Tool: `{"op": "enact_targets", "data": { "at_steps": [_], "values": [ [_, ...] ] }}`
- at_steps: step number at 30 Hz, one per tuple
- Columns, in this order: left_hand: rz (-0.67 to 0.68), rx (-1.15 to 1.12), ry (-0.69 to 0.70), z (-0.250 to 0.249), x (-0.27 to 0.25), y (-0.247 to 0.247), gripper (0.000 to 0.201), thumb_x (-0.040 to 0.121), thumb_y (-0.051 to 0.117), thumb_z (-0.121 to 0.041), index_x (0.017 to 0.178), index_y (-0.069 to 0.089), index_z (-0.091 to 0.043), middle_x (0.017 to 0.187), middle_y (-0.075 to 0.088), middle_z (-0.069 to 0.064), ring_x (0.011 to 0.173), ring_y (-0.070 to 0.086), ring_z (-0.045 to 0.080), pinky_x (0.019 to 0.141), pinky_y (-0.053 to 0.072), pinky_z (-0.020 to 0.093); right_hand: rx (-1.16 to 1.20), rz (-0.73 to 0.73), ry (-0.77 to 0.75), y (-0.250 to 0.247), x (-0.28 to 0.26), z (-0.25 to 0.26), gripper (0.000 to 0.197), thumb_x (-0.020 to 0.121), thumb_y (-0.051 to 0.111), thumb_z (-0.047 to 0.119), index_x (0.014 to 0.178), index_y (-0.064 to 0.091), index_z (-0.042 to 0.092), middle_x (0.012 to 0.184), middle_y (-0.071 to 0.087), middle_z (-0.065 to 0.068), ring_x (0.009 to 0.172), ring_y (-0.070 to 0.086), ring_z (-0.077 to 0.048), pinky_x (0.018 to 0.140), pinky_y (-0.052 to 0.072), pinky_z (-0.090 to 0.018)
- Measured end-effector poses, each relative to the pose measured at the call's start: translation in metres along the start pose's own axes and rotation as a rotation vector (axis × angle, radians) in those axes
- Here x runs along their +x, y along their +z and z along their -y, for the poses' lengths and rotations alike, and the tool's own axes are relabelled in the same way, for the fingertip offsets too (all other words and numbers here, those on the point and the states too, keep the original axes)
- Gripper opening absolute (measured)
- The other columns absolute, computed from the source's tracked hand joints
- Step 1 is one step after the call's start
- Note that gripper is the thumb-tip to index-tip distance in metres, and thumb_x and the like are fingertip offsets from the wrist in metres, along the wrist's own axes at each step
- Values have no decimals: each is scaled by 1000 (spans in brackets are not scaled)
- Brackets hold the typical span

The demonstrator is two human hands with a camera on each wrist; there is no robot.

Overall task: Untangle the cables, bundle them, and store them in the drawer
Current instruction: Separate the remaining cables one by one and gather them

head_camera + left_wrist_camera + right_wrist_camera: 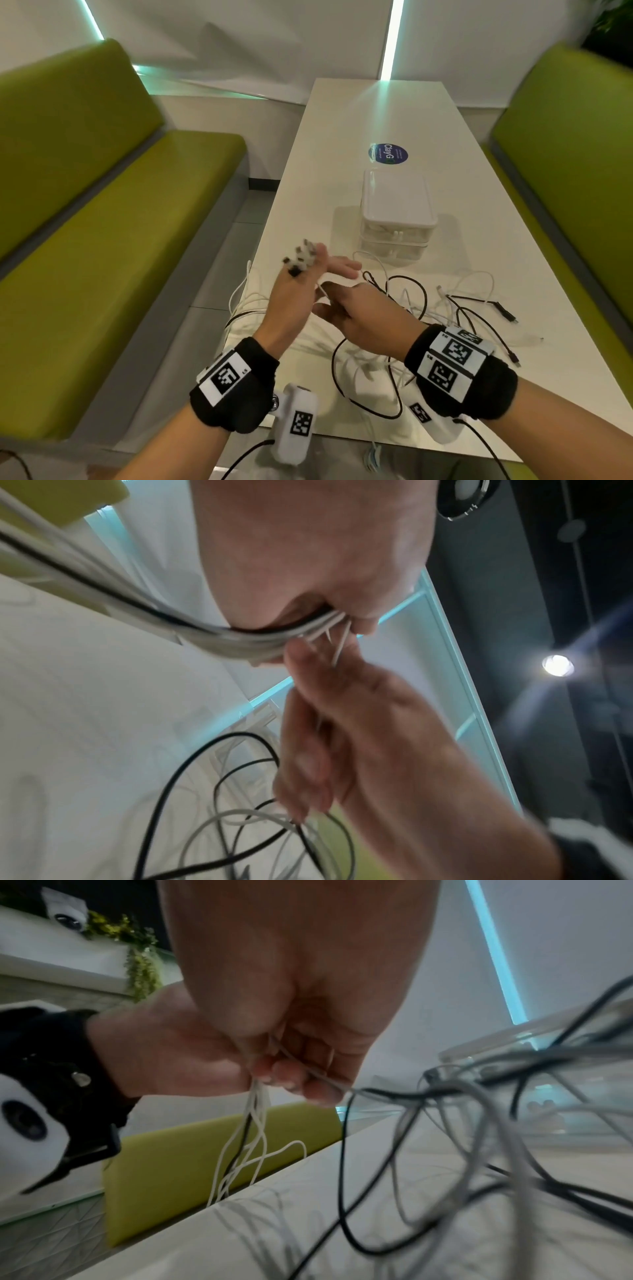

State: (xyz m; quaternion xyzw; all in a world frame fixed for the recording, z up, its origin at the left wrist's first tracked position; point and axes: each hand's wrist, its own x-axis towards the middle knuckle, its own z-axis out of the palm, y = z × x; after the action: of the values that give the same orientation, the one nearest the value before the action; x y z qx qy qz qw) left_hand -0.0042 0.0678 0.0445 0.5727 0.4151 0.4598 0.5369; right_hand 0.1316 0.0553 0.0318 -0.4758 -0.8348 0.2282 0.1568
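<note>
Cables (394, 308) tangled; wrist views alone show hands gripping white strands (253, 1123).

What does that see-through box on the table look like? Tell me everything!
The box looks like clear plastic with a whitish lid, rounded at the corners. It has two shallow drawers, one stacked on the other, both closed, each with a small knob in front. It stands upright on the white table, just this side of a round blue sticker. The tangled cables lie in front of it; neither hand touches it.

Smooth, faintly glossy white table (376, 113), translucent plastic drawer box (397, 195), matt green bench (102, 212), perhaps vinyl.
</note>
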Motion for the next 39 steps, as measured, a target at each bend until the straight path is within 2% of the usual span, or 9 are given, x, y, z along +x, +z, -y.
{"op": "enact_targets", "data": {
  "at_steps": [3, 7, 11, 15, 22, 28, 30, 34, 39],
  "values": [
    [-120, -232, 58, -6, 5, -15, 60, 98, 31, -50, 68, 61, -7, 51, 50, 5, 49, 53, 20, 68, 54, 36, -54, 11, 70, -4, -8, -22, 36, 99, 39, 47, 78, 52, 21, 69, 61, 4, 64, 56, -16, 64, 45, -35],
    [-111, -9, 36, -7, 11, -23, 52, 98, 43, -43, 72, 65, -5, 49, 34, -4, 41, 27, 9, 41, 24, 22, -205, 15, 120, -17, -17, -44, 42, 96, 38, 55, 61, 32, 33, 57, 46, 9, 55, 43, -8, 60, 40, -33],
    [73, 603, 80, 16, 11, -9, 18, 98, 53, -17, 96, 70, -25, 95, 72, -12, 90, 66, 6, 77, 49, 21, -230, -31, 105, -28, -13, -44, 40, 98, 41, 47, 64, 33, 29, 62, 42, 14, 59, 40, -7, 60, 39, -30],
    [193, 957, 10, 20, 9, 3, 32, 95, 50, -24, 70, 69, -25, 75, 67, -3, 71, 60, 15, 65, 37, 26, -195, -48, 70, -29, -13, -40, 16, 96, 45, 31, 83, 53, 27, 74, 53, 10, 66, 43, -11, 62, 38, -29],
    [-236, -78, 25, -2, 12, -19, 41, 97, 49, -42, 62, 44, -21, 57, 36, -9, 46, 23, 7, 45, 16, 24, -24, -133, 190, -33, -16, -55, 32, 101, 42, 33, 80, 53, 11, 66, 55, 2, 64, 52, -19, 64, 45, -38],
    [-442, 244, 141, 8, 10, -21, 23, 101, 47, -27, 105, 69, -23, 97, 66, -12, 77, 52, 43, 54, 40, 35, 13, -149, 222, -39, -3, -42, 29, 104, 34, 24, 102, 61, 12, 71, 48, 17, 69, 49, -9, 65, 37, -26],
    [-474, 226, 269, 6, 4, -19, 26, 102, 44, -16, 115, 66, -17, 107, 65, -9, 75, 55, 30, 64, 45, 34, -5, -134, 220, -38, -2, -41, 29, 104, 35, 26, 104, 61, 14, 76, 54, 13, 76, 52, -14, 68, 38, -28],
    [-213, 167, 206, 6, 2, -11, 32, 96, 47, 4, 119, 65, -11, 112, 66, 0, 104, 62, 3, 86, 45, 11, -26, -119, 156, -31, -1, -34, 28, 104, 35, 28, 107, 60, 16, 81, 59, 12, 78, 54, -15, 69, 40, -30],
    [59, 292, 264, 20, 5, -4, 56, 86, 50, 14, 119, 66, -28, 124, 63, -6, 121, 57, 18, 101, 46, 37, -78, 8, 146, -27, 1, -19, 16, 99, 38, 15, 97, 55, 14, 77, 55, -1, 70, 50, -21, 63, 38, -32]
  ]
}}
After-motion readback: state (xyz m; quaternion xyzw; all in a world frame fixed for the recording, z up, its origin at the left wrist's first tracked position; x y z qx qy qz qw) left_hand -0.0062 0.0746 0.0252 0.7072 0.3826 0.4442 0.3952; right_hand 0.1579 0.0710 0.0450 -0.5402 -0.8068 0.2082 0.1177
